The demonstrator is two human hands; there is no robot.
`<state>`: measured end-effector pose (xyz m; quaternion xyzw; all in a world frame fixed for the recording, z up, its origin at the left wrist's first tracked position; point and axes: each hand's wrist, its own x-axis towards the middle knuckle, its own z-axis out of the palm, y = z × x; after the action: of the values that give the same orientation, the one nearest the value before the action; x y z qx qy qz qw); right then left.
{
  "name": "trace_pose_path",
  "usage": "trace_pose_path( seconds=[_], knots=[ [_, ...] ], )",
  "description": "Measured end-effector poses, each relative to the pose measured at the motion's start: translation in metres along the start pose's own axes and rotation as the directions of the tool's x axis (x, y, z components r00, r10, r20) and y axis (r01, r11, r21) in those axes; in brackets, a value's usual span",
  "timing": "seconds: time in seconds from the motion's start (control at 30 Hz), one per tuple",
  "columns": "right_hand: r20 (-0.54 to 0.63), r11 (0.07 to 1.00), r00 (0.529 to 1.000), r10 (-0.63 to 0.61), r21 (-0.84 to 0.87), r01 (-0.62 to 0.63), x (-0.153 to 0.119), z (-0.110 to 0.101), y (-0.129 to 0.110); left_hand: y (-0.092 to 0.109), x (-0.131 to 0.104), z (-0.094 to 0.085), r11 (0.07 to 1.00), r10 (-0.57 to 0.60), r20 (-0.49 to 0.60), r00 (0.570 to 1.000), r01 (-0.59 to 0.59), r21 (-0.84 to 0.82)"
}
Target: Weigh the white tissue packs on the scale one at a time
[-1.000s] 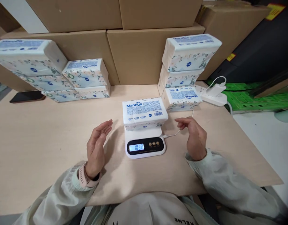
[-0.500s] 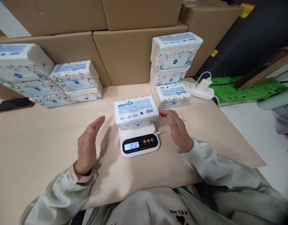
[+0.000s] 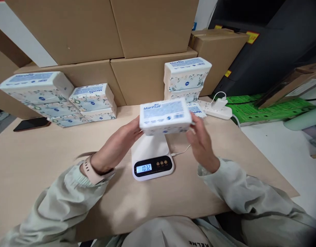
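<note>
A white and blue pack of tissues [image 3: 165, 115] is raised above the scale, gripped at its two ends and slightly blurred. My left hand [image 3: 119, 145] is closed on its left end, and my right hand [image 3: 201, 142] on its right end. Below it the white digital scale [image 3: 150, 149] lies on the table, its lit display [image 3: 144, 168] reading 103.2. A white cable [image 3: 182, 150] runs from the scale's right side. Behind my right hand stands a stack of similar tissue packs [image 3: 186, 80], its lower part partly hidden by the held pack.
More tissue packs [image 3: 45, 91] are stacked at the left, beside a dark phone [image 3: 32, 124]. Cardboard boxes [image 3: 150, 77] line the back of the table [image 3: 127, 209]. At the right sit a white power strip [image 3: 216, 109] and green packaging [image 3: 271, 111] beyond the edge.
Both hands have closed on the tissue pack and lifted it off the scale, slightly rightward. My left hand came in from the left. The display still reads 103.2, and the camera view has tilted up.
</note>
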<state>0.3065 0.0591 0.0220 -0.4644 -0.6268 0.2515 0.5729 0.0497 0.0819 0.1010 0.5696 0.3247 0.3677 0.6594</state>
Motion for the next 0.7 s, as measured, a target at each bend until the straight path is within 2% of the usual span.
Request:
trace_pose_path(
  seconds=[0.1, 0.17, 0.27, 0.33, 0.37, 0.43, 0.47, 0.5, 0.53, 0.6, 0.63, 0.7],
  knots=[
    [-0.234, 0.990, 0.968, -0.094, -0.122, 0.067, 0.030, -0.024, 0.021, 0.009, 0.042, 0.030, 0.992, 0.103, 0.166, 0.981, -0.113, 0.056],
    [-0.342, 0.985, 0.936, -0.084, -0.169, 0.026, 0.047, -0.036, 0.042, 0.005, 0.075, 0.048, 0.986, 0.135, 0.194, 0.972, -0.151, 0.068],
    [-0.396, 0.981, 0.917, 0.034, -0.163, -0.107, 0.059, -0.044, 0.073, -0.011, 0.113, 0.063, 0.996, 0.065, 0.134, 0.989, -0.072, 0.048],
    [-0.371, 0.972, 0.923, 0.100, -0.160, -0.169, 0.058, -0.046, 0.085, -0.021, 0.123, 0.060, 0.999, -0.015, 0.076, 0.997, 0.011, 0.053],
    [-0.367, 0.970, 0.925, 0.099, -0.173, -0.172, 0.056, -0.046, 0.088, -0.023, 0.123, 0.052, 0.997, -0.035, 0.030, 0.999, 0.032, 0.070],
    [-0.406, 0.969, 0.913, 0.038, -0.207, -0.132, 0.052, -0.048, 0.086, -0.020, 0.114, 0.024, 0.983, 0.027, -0.093, 0.995, -0.009, 0.185],
    [-0.445, 0.971, 0.895, -0.026, -0.225, -0.084, 0.051, -0.049, 0.082, -0.015, 0.108, 0.004, 0.954, 0.119, -0.171, 0.978, -0.065, 0.292],
    [-0.483, 0.969, 0.869, -0.107, -0.245, -0.017, 0.050, -0.049, 0.077, -0.008, 0.100, -0.019, 0.898, 0.239, -0.245, 0.940, -0.118, 0.424],
    [-0.505, 0.963, 0.843, -0.185, -0.264, 0.053, 0.049, -0.049, 0.071, 0.000, 0.094, -0.045, 0.812, 0.371, -0.304, 0.877, -0.149, 0.564],
    [-0.516, 0.940, 0.798, -0.312, -0.292, 0.178, 0.045, -0.045, 0.057, 0.020, 0.084, -0.100, 0.631, 0.580, -0.382, 0.719, -0.100, 0.770],
    [-0.518, 0.925, 0.774, -0.363, -0.297, 0.235, 0.042, -0.041, 0.049, 0.029, 0.081, -0.127, 0.574, 0.638, -0.405, 0.655, -0.054, 0.817],
    [-0.523, 0.904, 0.739, -0.425, -0.293, 0.312, 0.036, -0.030, 0.032, 0.040, 0.079, -0.170, 0.544, 0.685, -0.447, 0.575, 0.004, 0.839]
  ],
)
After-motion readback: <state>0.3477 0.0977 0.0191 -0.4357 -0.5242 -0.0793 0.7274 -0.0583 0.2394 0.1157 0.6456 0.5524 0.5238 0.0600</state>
